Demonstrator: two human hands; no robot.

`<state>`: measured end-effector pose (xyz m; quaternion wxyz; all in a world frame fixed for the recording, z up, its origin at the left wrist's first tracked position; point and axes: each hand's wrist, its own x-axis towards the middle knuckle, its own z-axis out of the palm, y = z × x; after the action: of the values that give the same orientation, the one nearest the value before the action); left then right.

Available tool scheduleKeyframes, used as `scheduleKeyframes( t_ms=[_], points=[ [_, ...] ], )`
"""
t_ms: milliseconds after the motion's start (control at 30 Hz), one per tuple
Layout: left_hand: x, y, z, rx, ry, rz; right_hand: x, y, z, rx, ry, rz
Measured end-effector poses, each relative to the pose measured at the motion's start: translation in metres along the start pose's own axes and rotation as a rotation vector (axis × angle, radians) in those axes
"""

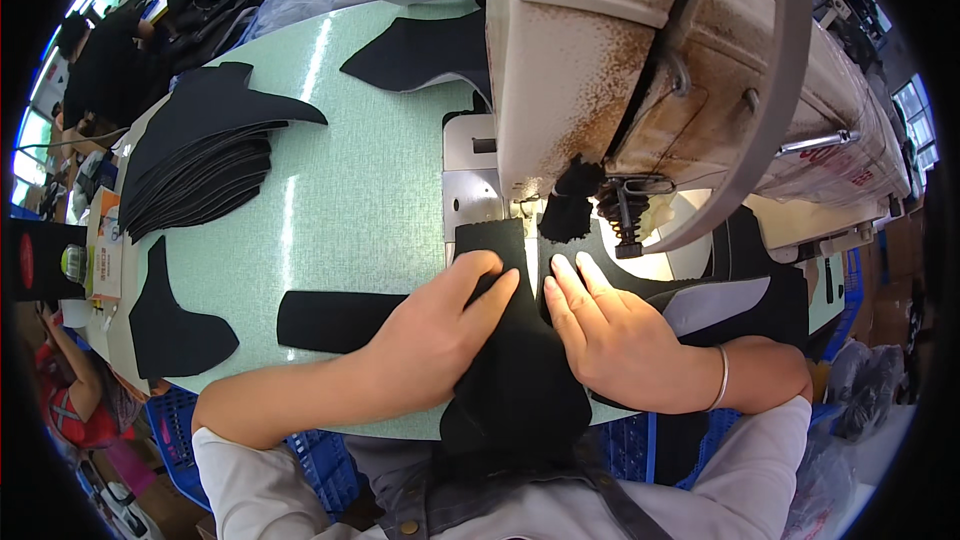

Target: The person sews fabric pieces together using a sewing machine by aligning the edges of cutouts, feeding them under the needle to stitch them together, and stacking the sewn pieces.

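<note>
My left hand (440, 325) lies flat, fingers spread, on a black fabric piece (515, 380) under the head of a worn beige sewing machine (640, 70). Beside it my right hand (610, 330) presses the same piece, fingertips close to the presser foot (625, 225). A bangle circles that wrist. The black piece reaches from the needle area down over the table's front edge toward my lap. A grey and black shaped piece (715, 300) lies under my right hand. A black strip (335, 320) sticks out to the left beneath my left hand.
A stack of black cut pieces (205, 160) sits at the left of the pale green table (360, 200), a single black piece (170, 325) near its left edge, another (420, 55) at the back. Blue crates (300, 445) stand below the table. A person in black (105, 65) works far left.
</note>
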<state>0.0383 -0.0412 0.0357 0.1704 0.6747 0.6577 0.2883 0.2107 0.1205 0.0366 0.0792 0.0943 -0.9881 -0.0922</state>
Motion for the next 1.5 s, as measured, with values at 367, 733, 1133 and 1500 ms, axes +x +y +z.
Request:
scheduleKeyframes(
  t_ms=[367, 733, 1133, 1500],
  points=[
    [-0.003, 0.001, 0.021, 0.413, 0.057, 0.038, 0.002, 0.001, 0.000, 0.013, 0.031, -0.061],
    [-0.001, 0.002, 0.018, 0.391, 0.005, 0.015, 0.005, 0.002, 0.002, -0.012, 0.045, -0.082],
    [0.008, -0.007, 0.013, 0.366, 0.008, 0.028, 0.011, 0.011, 0.006, 0.004, 0.097, -0.078],
    [0.009, -0.008, 0.008, 0.373, -0.018, 0.032, 0.010, 0.012, 0.007, 0.062, 0.017, -0.031]
  ],
)
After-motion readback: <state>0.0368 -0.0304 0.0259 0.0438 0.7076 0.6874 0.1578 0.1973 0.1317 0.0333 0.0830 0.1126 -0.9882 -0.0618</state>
